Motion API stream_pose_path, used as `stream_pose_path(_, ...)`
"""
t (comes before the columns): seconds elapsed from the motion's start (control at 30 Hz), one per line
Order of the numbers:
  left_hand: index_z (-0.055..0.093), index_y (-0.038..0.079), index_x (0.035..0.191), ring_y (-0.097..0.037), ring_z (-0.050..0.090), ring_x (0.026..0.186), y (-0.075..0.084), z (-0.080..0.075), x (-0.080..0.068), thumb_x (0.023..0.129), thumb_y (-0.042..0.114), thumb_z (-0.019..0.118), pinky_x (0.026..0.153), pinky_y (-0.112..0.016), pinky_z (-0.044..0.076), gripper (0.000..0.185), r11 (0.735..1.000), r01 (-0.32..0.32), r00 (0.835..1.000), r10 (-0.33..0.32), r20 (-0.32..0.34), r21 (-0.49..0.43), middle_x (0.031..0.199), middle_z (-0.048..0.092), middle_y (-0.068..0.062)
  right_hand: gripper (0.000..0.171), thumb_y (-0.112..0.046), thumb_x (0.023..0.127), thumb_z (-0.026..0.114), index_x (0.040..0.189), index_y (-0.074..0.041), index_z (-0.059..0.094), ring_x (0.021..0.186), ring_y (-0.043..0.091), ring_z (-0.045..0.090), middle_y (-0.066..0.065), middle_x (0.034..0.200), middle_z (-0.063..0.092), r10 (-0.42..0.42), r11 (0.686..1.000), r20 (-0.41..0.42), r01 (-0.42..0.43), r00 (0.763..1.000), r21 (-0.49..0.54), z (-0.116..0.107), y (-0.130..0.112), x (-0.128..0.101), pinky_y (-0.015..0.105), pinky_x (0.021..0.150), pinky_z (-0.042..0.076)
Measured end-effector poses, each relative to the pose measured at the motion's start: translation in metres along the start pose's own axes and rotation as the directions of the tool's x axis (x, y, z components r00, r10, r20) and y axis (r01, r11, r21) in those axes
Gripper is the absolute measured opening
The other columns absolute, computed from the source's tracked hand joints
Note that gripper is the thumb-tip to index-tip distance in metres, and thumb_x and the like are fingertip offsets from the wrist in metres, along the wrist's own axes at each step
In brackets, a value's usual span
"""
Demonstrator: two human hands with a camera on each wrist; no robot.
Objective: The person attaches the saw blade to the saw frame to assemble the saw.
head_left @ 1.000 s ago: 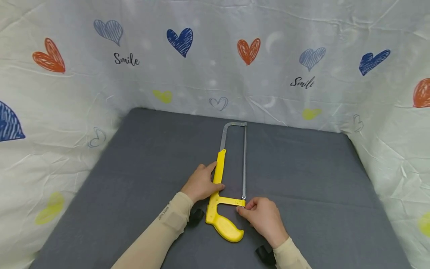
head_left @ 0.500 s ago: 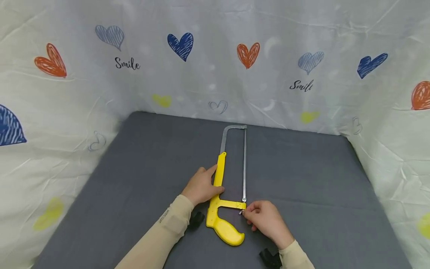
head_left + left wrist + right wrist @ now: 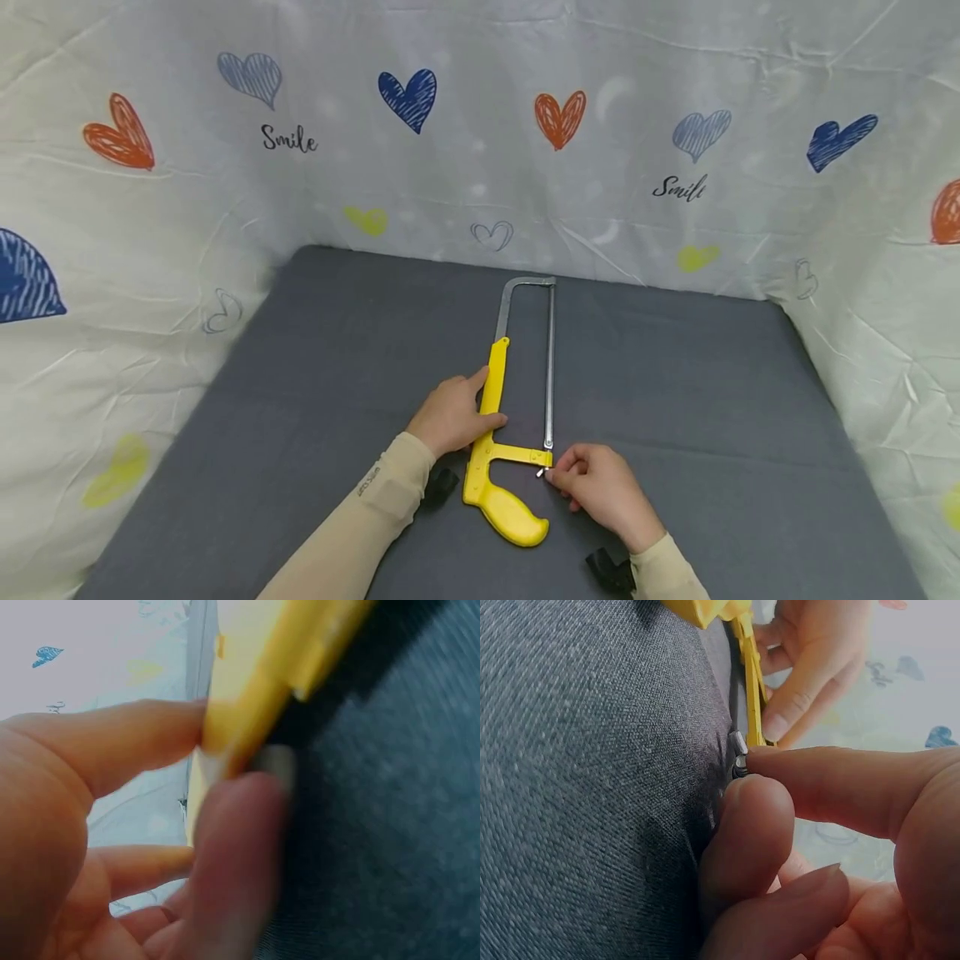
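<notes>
**Two hands on a yellow hacksaw**

A yellow hacksaw (image 3: 501, 442) lies flat near the middle of a grey cloth surface (image 3: 300, 400), with its yellow pistol handle (image 3: 510, 515) toward the person and its metal frame end pointing to the far edge. The thin blade (image 3: 551, 367) runs along the right side of the saw.

The left hand (image 3: 453, 414) grips the yellow back bar of the saw — the thumb lies across it on the near side and the fingers are on its left side. In the left wrist view the thumb (image 3: 232, 862) and a finger press the yellow bar (image 3: 270, 690) from two sides.

The right hand (image 3: 600, 487) is just beside the lower right corner of the frame, where the blade meets the yellow crosspiece. Its thumb and index finger pinch a small metal screw (image 3: 739, 761) at this corner — the right wrist view shows the fingertips (image 3: 754, 802) closed around it, and the other fingers are curled.

A white sheet with printed hearts (image 3: 408, 96) and the word "Smile" stands behind and at both sides of the surface.
</notes>
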State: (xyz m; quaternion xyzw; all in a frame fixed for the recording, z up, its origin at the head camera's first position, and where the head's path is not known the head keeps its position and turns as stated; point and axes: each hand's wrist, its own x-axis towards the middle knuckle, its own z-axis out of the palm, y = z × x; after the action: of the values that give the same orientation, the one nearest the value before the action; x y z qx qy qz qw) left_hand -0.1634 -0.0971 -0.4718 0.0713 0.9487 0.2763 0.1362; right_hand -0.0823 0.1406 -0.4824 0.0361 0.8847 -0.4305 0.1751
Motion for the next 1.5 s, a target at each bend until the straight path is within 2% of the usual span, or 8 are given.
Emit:
stream_pose_path(0.1,0.04,0.008,0.167,-0.018,0.067,0.079,0.0,0.001,0.001,0.096,0.04,0.081,0.075,-0.034,0.061,0.088,1.0,-0.012,1.0,0.012,0.011,-0.018,0.129,0.073,-0.018,0.017,-0.023,0.092,0.083,0.083,-0.013,0.072,0.054,0.015,0.063,-0.001,0.063,0.064,0.008,1.0,-0.001,-0.008,1.0,-0.011,0.0,0.0,0.0,0.03,0.053,0.047)
stream_pose_path(0.2,0.034,0.006,0.17,-0.015,0.066,0.06,-0.001,0.002,0.002,0.1,0.036,0.076,0.061,-0.03,0.059,0.087,0.999,-0.013,0.999,0.015,0.044,-0.047,0.105,0.079,-0.016,0.019,-0.025,0.091,0.085,0.083,-0.014,0.072,0.054,0.015,0.062,-0.001,0.062,0.063,0.016,0.999,-0.008,-0.017,1.0,-0.028,-0.001,-0.001,-0.001,0.03,0.052,0.045)
stream_pose_path(0.33,0.027,0.005,0.172,-0.018,0.06,0.041,-0.003,0.002,0.002,0.102,0.029,0.071,0.044,-0.028,0.052,0.085,0.995,-0.006,0.996,0.015,0.084,-0.103,0.068,0.067,-0.009,0.021,-0.027,0.09,0.086,0.082,-0.015,0.071,0.054,0.016,0.06,-0.001,0.06,0.062,0.019,0.999,-0.016,-0.02,1.0,-0.044,-0.002,-0.003,-0.001,0.03,0.052,0.043)
stream_pose_path(0.4,0.026,0.004,0.172,-0.018,0.058,0.038,-0.003,0.002,0.001,0.103,0.027,0.07,0.041,-0.026,0.05,0.085,0.992,-0.007,0.996,0.019,0.091,-0.122,0.063,0.064,-0.006,0.021,-0.027,0.09,0.087,0.082,-0.014,0.072,0.054,0.016,0.06,-0.001,0.06,0.062,0.017,0.999,-0.013,-0.018,1.0,-0.042,-0.002,-0.003,-0.002,0.03,0.052,0.042)
stream_pose_path(0.57,0.025,0.004,0.172,-0.018,0.059,0.038,-0.004,0.001,0.0,0.104,0.027,0.069,0.041,-0.025,0.049,0.084,0.992,-0.015,0.995,0.027,0.1,-0.127,0.062,0.063,-0.006,0.022,-0.026,0.088,0.089,0.081,-0.014,0.072,0.055,0.016,0.06,-0.001,0.061,0.063,0.016,0.999,-0.006,-0.017,1.0,-0.031,-0.004,-0.004,-0.002,0.03,0.051,0.041)
stream_pose_path(0.8,0.025,0.005,0.172,-0.018,0.057,0.038,-0.005,0.004,0.001,0.104,0.028,0.069,0.041,-0.025,0.049,0.085,0.993,-0.008,0.996,0.019,0.092,-0.119,0.061,0.062,-0.006,0.035,-0.042,0.081,0.094,0.077,-0.015,0.072,0.055,0.017,0.059,-0.001,0.061,0.063,0.05,0.998,-0.021,-0.051,0.999,-0.03,-0.004,-0.009,-0.002,0.03,0.052,0.041)
stream_pose_path(1.27,0.023,0.005,0.172,-0.017,0.055,0.038,-0.004,0.004,0.002,0.102,0.026,0.068,0.04,-0.025,0.048,0.086,0.993,0.0,0.996,0.011,0.089,-0.121,0.061,0.061,-0.006,0.03,-0.033,0.083,0.093,0.072,-0.015,0.073,0.054,0.016,0.064,-0.002,0.061,0.067,0.042,0.995,-0.066,-0.047,0.997,-0.084,-0.001,-0.019,-0.001,0.032,0.053,0.047)
stream_pose_path(1.5,0.022,0.006,0.173,-0.018,0.055,0.038,-0.004,0.005,0.002,0.102,0.027,0.068,0.041,-0.025,0.048,0.087,0.993,0.007,0.996,0.004,0.094,-0.119,0.062,0.061,-0.006,0.034,-0.039,0.081,0.095,0.075,-0.015,0.072,0.056,0.017,0.064,-0.001,0.061,0.067,0.054,0.994,-0.051,-0.059,0.997,-0.088,-0.001,-0.021,-0.001,0.032,0.054,0.046)
